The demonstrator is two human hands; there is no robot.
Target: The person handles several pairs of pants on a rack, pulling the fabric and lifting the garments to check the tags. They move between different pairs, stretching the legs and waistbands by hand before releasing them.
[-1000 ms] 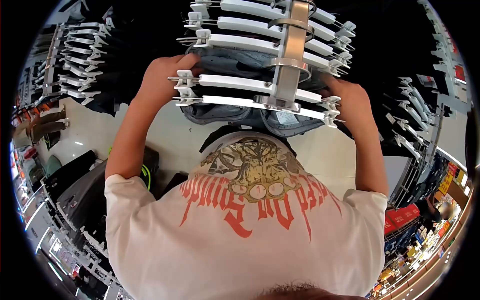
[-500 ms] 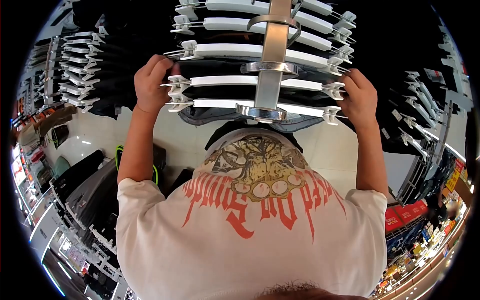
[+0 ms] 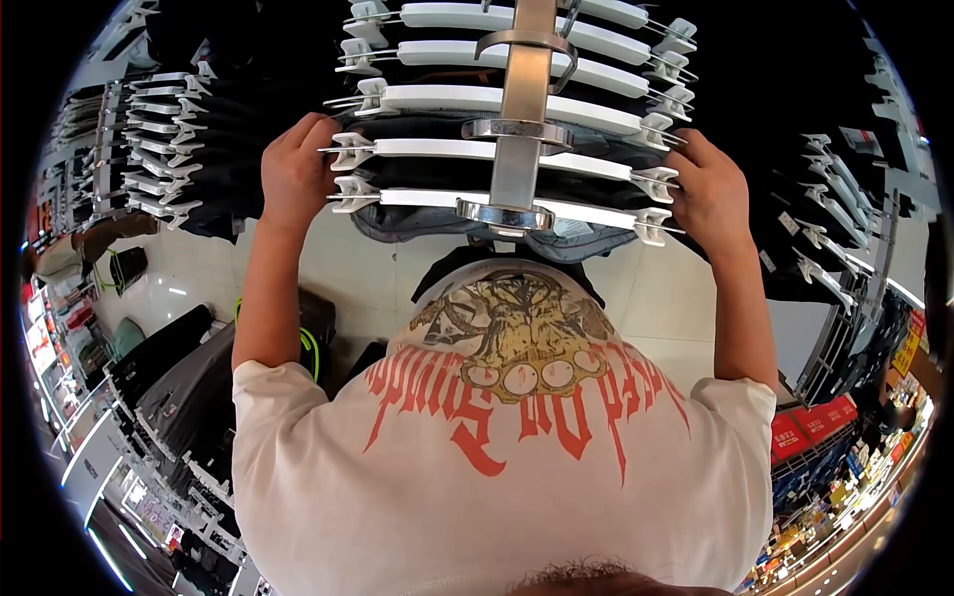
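Several white clip hangers [image 3: 437, 148] with dark garments [image 3: 397, 224] hang on a metal rail [image 3: 522, 119] with ring-shaped stops. My left hand [image 3: 298, 171] is at the left ends of the hangers, beside the second one from the front. Its fingers are curled in behind the clip, and their tips are hidden among the dark cloth. At the right ends, my right hand [image 3: 708, 189] is bent round next to the clips of the front two hangers. What its fingers hold is hidden by the clips and cloth.
More clip hangers with black garments hang on a rack at the left [image 3: 164, 149] and on another at the right [image 3: 835, 214]. A grey item and a black bag with a green edge [image 3: 310, 343] lie low at the left. Red signs [image 3: 815, 425] stand at the lower right.
The rail and hangers sit slightly further left and higher in view. Both hands remain at the hanger ends, with my left hand shifted slightly left.
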